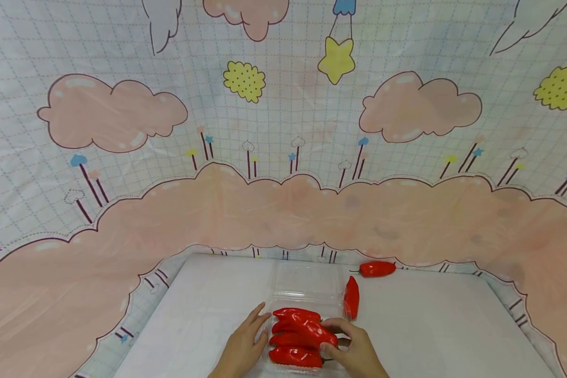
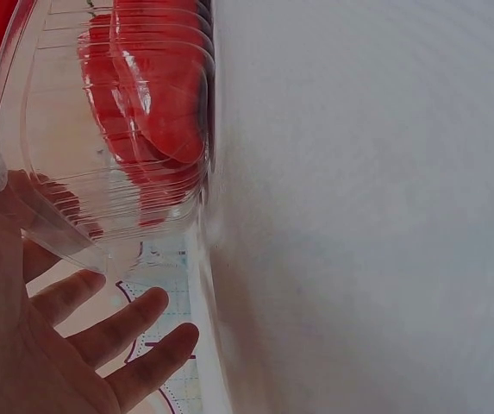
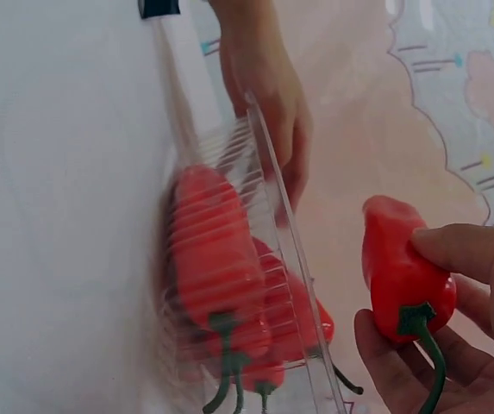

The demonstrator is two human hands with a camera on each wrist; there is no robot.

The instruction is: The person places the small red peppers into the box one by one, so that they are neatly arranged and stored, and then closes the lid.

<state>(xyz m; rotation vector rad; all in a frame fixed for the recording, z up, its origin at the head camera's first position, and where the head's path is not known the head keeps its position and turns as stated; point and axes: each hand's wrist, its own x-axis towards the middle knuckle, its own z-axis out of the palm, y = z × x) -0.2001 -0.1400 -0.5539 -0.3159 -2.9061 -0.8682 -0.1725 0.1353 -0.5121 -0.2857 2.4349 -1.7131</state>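
My right hand (image 1: 357, 347) pinches a red pepper (image 3: 402, 267) by its body, thumb on one side and fingers on the other, its green stem toward the palm. The pepper is held over a clear plastic container (image 2: 57, 112). Several other red peppers (image 1: 295, 357) lie side by side inside, seen through the ribbed wall in both wrist views. At the container's left side is my left hand (image 1: 242, 346), fingers spread and fairly straight; its thumb side is at the rim (image 2: 9, 129).
The container's clear lid (image 1: 307, 281) lies folded back behind it. One red pepper (image 1: 352, 297) lies beside the container on the right, another (image 1: 378, 269) near the table's back edge. A patterned cloth (image 1: 283, 210) surrounds the white table (image 1: 430, 325).
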